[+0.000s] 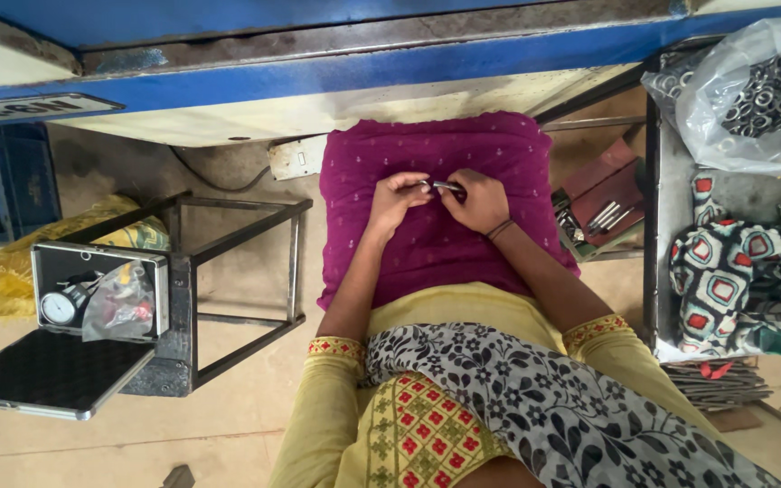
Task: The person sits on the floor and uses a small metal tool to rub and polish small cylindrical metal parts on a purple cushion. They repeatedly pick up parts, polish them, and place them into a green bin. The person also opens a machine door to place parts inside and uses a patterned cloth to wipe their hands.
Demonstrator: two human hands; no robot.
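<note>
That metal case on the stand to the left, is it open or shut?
Open. The case has its dark-lined lid swung flat toward the camera, and a round dial gauge and a clear plastic bag show inside.

Magenta cloth [427,244] open around; tool tray [603,212] crowds right.

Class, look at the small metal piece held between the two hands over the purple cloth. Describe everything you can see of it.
The small metal piece is a short, slim rod, dark with a bright steel glint. It lies roughly level, pinched at one end by the left hand and at the other by the right hand, above the purple cloth. Finer detail is too small to tell.
</note>
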